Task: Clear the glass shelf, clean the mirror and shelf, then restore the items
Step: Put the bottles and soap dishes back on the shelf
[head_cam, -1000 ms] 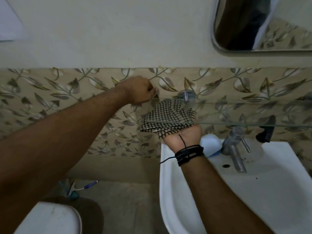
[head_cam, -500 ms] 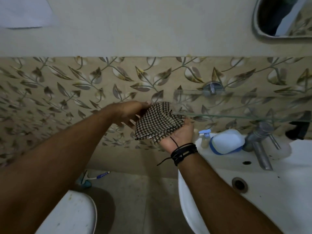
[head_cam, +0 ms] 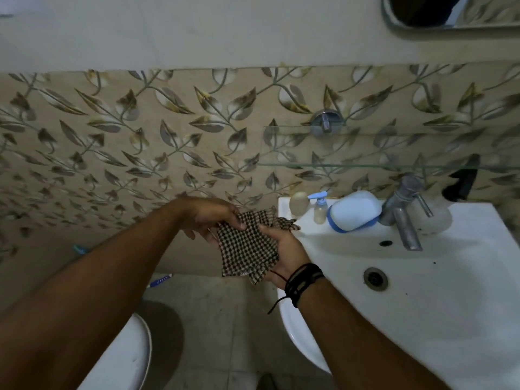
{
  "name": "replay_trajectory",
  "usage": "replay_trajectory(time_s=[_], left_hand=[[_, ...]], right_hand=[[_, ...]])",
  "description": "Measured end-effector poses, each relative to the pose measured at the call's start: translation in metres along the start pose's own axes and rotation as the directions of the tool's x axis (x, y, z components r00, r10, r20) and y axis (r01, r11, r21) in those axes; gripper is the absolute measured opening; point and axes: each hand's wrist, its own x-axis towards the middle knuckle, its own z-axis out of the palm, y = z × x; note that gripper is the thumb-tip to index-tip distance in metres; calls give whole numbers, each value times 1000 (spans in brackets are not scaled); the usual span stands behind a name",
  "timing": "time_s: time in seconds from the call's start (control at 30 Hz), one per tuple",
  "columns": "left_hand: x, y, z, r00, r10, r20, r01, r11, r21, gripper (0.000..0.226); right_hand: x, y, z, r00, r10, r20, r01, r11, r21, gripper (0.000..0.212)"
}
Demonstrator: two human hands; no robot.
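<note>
Your glass shelf [head_cam: 365, 149] stands bare, so the clearing looks done. The items sit below on the sink [head_cam: 422, 277] rim: an egg-shaped soap [head_cam: 298, 203], a small pump bottle [head_cam: 320, 208] and a blue-and-white soap case [head_cam: 354, 211] beside the tap [head_cam: 402, 209]. Your left hand [head_cam: 213, 218] and right hand [head_cam: 281, 249] both have fingers clamped on the checked cloth [head_cam: 247, 249], apparently refolding it. Whether the mirror [head_cam: 450, 12] is wiped, you cannot tell; restoring remains. No label is readable.
</note>
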Motion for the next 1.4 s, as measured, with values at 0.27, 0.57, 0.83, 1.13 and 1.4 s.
replay_trajectory(time_s=[0.27, 0.57, 0.83, 1.13, 1.4], left_hand=[[-3, 48, 65, 997, -56, 56, 50, 994, 94, 28], [15, 153, 160, 990, 28, 138, -70, 949, 307, 33], [22, 262, 248, 975, 51, 217, -177, 771, 612, 45], [46, 344, 327, 942, 333, 45, -266, 654, 708, 21], [87, 380, 346, 756, 619, -214, -333, 644, 688, 30]], right_hand=[[-41, -17, -70, 987, 56, -148, -74, 990, -122, 34], [-110, -62, -153, 926, 103, -364, -91, 995, 49, 32], [-159, -107, -221, 856, -73, -511, 171, 974, 147, 35], [-189, -180, -281, 804, -203, -558, 378, 900, 216, 35], [-180, -259, -301, 794, -148, -590, 252, 963, 98, 42]])
